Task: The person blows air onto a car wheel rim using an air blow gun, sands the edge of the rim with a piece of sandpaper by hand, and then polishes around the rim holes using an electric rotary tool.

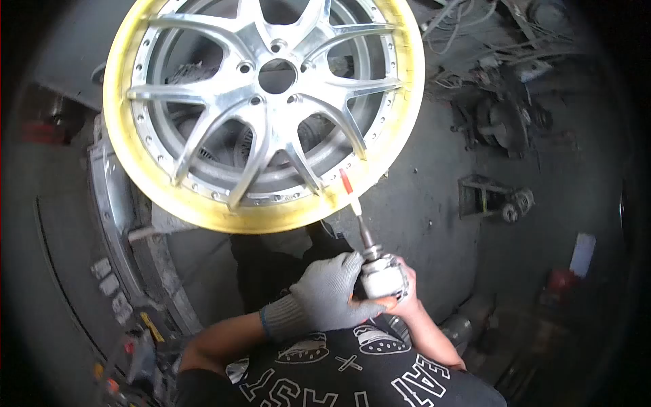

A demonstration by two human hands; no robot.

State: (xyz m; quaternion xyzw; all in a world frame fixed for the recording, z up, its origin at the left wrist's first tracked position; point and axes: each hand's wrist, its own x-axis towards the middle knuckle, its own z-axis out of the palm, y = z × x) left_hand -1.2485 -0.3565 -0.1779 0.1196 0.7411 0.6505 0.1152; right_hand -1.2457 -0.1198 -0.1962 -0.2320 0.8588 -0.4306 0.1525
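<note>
A die grinder point(381, 277) points up from my chest toward the wheel, its slim bit point(348, 184) ending in a red tapered tip. The tip overlaps the lower right of the rim in the view; whether it touches metal I cannot tell. My right hand point(407, 292) is wrapped round the grinder body from the right. In a grey knit glove, my left hand point(329, 288) closes on the grinder from the left, fingers near its collar. The alloy wheel point(274, 115) has polished silver spokes, small bolt holes round the rim and a yellow-covered outer lip point(196, 220).
A silver curved panel point(112, 190) stands left of the wheel. On the right are a dark machine point(498, 125) and a small metal frame point(491, 198) on the grey floor point(434, 237). Cables point(451, 27) hang at upper right. Assorted tools point(139, 349) lie at lower left.
</note>
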